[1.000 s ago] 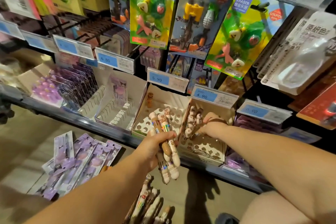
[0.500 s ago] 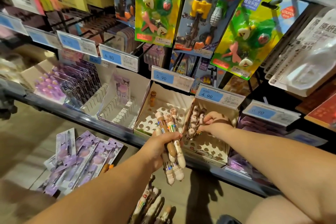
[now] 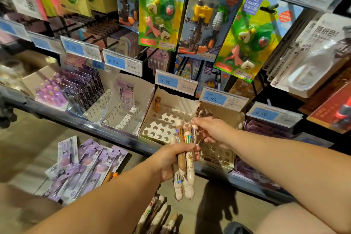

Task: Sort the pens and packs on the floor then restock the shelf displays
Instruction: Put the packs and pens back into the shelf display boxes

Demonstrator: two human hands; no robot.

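Observation:
My left hand [image 3: 167,161] grips a bundle of cream and brown multicolour pens [image 3: 185,159], tips down, in front of the shelf edge. My right hand [image 3: 214,131] reaches in from the right, and its fingertips pinch the top of a cream pen in that bundle. Behind it stands a holed pen display box [image 3: 165,125] with one brown pen [image 3: 157,103] upright at its back. A second holed box [image 3: 218,155] sits to its right, partly hidden by my right hand. More such pens [image 3: 157,216] lie on the floor below, and purple packs [image 3: 83,165] lie to the left.
A white slotted box [image 3: 123,118] holds one purple pack [image 3: 126,95]; a fuller one [image 3: 83,89] stands left of it. Eraser cards [image 3: 163,11] hang above on hooks, with price tags [image 3: 175,81] along the rail. The metal shelf lip [image 3: 76,121] runs across the front.
My right hand has left the right-hand display box and moved left to the top of the bundle. My left hand still holds the bundle in about the same place.

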